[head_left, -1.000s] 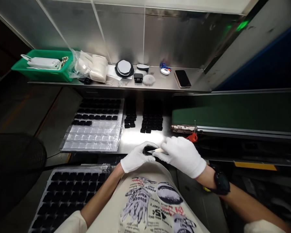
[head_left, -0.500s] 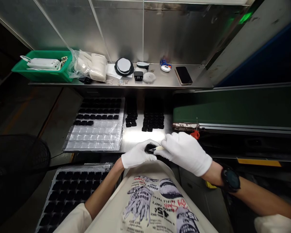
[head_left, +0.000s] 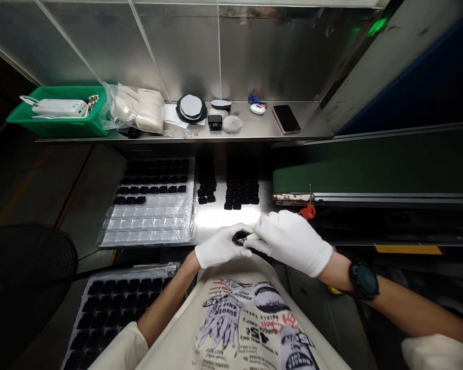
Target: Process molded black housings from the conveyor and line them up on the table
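Note:
My left hand (head_left: 220, 246), in a white glove, is shut on a small black part (head_left: 239, 237) above the front edge of the steel table (head_left: 216, 218). My right hand (head_left: 293, 242), also gloved, grips a slim cream-handled tool (head_left: 250, 238) whose tip rests against that part. The fingers hide most of the part. Beyond my hands, black parts stand in rows (head_left: 241, 187) on the steel. To their left lies a clear plastic tray (head_left: 150, 223), with black parts in its far rows and pale empty pockets nearer me.
A black cell tray (head_left: 108, 318) sits low at left, beside a round dark fan guard (head_left: 27, 272). A green conveyor belt (head_left: 370, 172) runs along the right. The steel shelf (head_left: 247, 126) above holds a green bin (head_left: 54, 113), a bagged white gloves pack (head_left: 137, 109) and a phone (head_left: 286, 119).
The whole view has shifted slightly with my head. My hands stay together at the table's front edge, with the tool still against the black part.

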Available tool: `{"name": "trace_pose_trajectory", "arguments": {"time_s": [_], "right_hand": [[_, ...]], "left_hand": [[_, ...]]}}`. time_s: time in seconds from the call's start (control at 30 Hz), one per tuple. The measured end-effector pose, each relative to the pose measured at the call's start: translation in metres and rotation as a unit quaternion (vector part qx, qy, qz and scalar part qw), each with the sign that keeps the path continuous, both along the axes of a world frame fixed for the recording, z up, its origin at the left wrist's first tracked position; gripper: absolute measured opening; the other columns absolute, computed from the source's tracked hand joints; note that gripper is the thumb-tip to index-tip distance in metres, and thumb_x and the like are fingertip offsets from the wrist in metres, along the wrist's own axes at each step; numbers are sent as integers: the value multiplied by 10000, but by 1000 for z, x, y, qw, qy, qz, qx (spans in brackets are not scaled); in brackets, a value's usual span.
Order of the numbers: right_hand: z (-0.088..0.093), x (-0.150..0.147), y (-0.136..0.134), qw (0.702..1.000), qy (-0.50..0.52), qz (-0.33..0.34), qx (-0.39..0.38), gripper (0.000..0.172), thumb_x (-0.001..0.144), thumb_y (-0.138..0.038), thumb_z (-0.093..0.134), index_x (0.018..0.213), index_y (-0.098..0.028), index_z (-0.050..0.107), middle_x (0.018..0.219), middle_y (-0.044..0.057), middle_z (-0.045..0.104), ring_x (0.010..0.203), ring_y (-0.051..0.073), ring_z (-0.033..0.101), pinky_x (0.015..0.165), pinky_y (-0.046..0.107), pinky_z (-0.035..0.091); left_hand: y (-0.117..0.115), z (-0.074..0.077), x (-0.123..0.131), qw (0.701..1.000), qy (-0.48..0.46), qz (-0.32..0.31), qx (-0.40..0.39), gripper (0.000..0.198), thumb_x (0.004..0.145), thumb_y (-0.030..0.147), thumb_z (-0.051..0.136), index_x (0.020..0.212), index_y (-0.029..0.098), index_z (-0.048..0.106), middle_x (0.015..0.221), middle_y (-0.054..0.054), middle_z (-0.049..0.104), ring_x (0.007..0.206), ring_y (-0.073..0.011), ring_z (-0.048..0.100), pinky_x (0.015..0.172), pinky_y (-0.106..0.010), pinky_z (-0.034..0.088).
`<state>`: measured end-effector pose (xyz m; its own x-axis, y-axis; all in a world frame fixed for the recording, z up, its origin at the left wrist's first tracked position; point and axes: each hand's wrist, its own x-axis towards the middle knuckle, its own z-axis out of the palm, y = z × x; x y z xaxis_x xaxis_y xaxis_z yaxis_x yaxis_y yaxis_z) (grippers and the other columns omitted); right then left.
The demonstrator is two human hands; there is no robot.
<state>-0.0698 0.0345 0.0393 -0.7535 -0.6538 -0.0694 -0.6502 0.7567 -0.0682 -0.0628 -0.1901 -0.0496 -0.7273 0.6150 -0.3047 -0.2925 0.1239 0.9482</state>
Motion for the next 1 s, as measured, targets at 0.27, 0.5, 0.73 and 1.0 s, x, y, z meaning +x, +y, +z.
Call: {"name": "trace_pose_trajectory", "arguments": {"time_s": [0.27, 0.5, 0.73, 1.0], "right_hand": [[-21, 0, 6, 998, -27, -47, 14, 498, 1125, -613, 590, 898, -206, 765, 854, 63, 757, 766, 223, 656, 674, 384, 245], [-53, 9, 30, 993, -32, -116, -21, 592, 1130, -659, 540, 825, -203, 760, 779, 60, 742, 714, 189, 615, 694, 384, 236], [-81, 28, 58, 977, -62, -200, -28, 545, 1133, -621, 565, 826, -214, 759, 802, 40, 755, 735, 189, 636, 721, 379, 281], [-148, 54, 87, 921, -124, -359, -89, 547, 1145, -614, 506, 833, -227, 735, 867, 52, 766, 851, 210, 703, 754, 336, 367]], "left_hand": [[20, -11, 6, 996, 49, 72, -8, 317, 866, 155, 823, 1178, 203, 792, 1084, -30, 809, 966, -200, 713, 908, -361, 587], [50, -26, 9, 993, 21, 112, -21, 308, 820, 160, 841, 1123, 185, 792, 1106, -58, 836, 1017, -229, 748, 960, -372, 605], [80, -48, 8, 997, -36, 72, -5, 359, 853, 323, 897, 1166, 170, 812, 1143, -93, 844, 1035, -241, 761, 950, -372, 605], [78, -118, -16, 931, -359, 3, 64, 389, 784, 277, 1019, 1070, 121, 807, 1057, -149, 834, 990, -261, 806, 973, -405, 671]]}}
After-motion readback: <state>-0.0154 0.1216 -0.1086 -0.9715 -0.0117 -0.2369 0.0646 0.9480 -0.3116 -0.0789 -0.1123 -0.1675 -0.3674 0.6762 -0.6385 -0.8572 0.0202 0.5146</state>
